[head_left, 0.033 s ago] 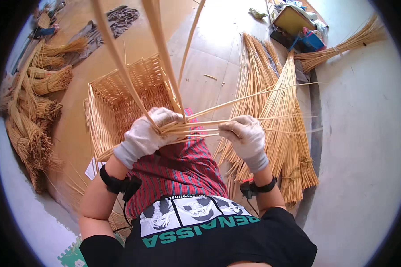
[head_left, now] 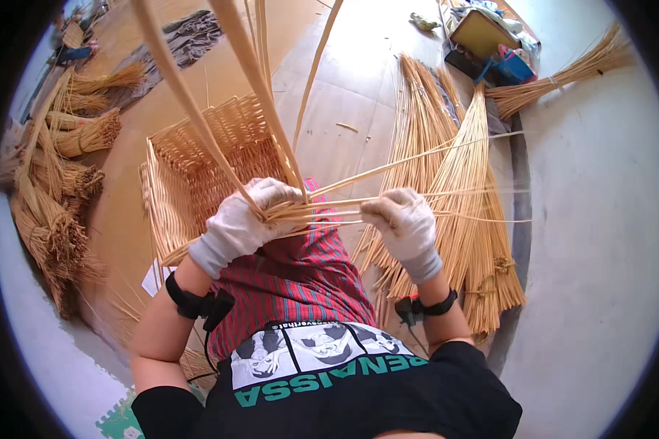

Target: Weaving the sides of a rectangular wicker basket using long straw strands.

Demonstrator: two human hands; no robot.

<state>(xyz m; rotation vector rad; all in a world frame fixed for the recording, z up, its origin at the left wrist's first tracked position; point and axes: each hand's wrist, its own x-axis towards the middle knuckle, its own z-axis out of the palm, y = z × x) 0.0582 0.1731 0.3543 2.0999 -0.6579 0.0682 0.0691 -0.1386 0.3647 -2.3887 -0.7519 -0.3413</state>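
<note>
A pale wicker basket rests tilted against my lap, its opening facing up and away to the left. At its near right corner my gloved left hand is closed round the rim where several thin wicker strands come together. These strands stretch out to the right. My gloved right hand pinches some of them a short way from the corner. Tall bare stakes rise from the rim past my left hand toward the top of the view. Exactly which strands sit between my right fingers is hidden.
Large bundles of wicker lie on the floor to my right, another bundle at the far right. More tied bundles pile up at the left. A blue container stands among clutter at the back right. Dark cloth lies far left.
The tall stakes have shifted slightly left at the top. The strand tips at the right have swung a little. Both hands keep their grip almost in place.
</note>
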